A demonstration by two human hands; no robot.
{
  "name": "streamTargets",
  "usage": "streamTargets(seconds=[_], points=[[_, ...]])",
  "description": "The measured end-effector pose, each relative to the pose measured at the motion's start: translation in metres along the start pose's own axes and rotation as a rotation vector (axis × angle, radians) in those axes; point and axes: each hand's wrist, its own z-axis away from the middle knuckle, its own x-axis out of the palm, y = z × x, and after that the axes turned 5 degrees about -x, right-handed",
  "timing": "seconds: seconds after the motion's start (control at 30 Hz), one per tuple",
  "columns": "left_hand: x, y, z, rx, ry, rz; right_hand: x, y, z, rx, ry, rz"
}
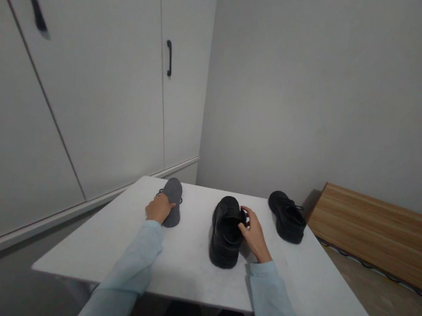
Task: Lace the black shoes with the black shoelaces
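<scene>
A grey insole (175, 190) lies at the far left of the white table (185, 273), its long side pointing away from me. My left hand (158, 208) is closed on its left edge, with the thumb over the top. Bits of dark lace (181, 201) show from beneath the insole. Near the table's middle a black shoe (223, 254) stands upright, toe away from me and its opening facing up. My right hand (253, 233) grips the right side of that opening, thumb at the rim and fingers around the outside.
Another black shoe (289, 224), with laces, stands at the table's right rear edge. White cabinet doors (100, 88) with dark handles rise on the left. A wood-grain board (378, 235) leans by the wall (319, 89) at right.
</scene>
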Motion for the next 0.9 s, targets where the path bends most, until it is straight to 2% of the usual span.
streamTargets(seconds=[0.1,0.37,0.53,0.7,0.9], points=[[-0.003,0.000,0.001,-0.035,0.034,0.007,-0.001,-0.001,0.000,-0.013,0.007,0.005],[-0.004,-0.003,-0.002,-0.048,0.025,0.051,-0.001,0.000,0.000,0.000,0.027,0.012],[-0.003,-0.006,-0.013,-0.054,0.005,0.182,-0.001,0.000,0.001,-0.019,0.046,0.014],[-0.014,0.001,-0.015,0.023,0.061,0.333,-0.002,-0.001,0.000,-0.022,0.056,0.057],[-0.029,0.021,0.013,0.187,0.003,0.430,-0.004,-0.004,0.001,0.025,0.049,0.145]])
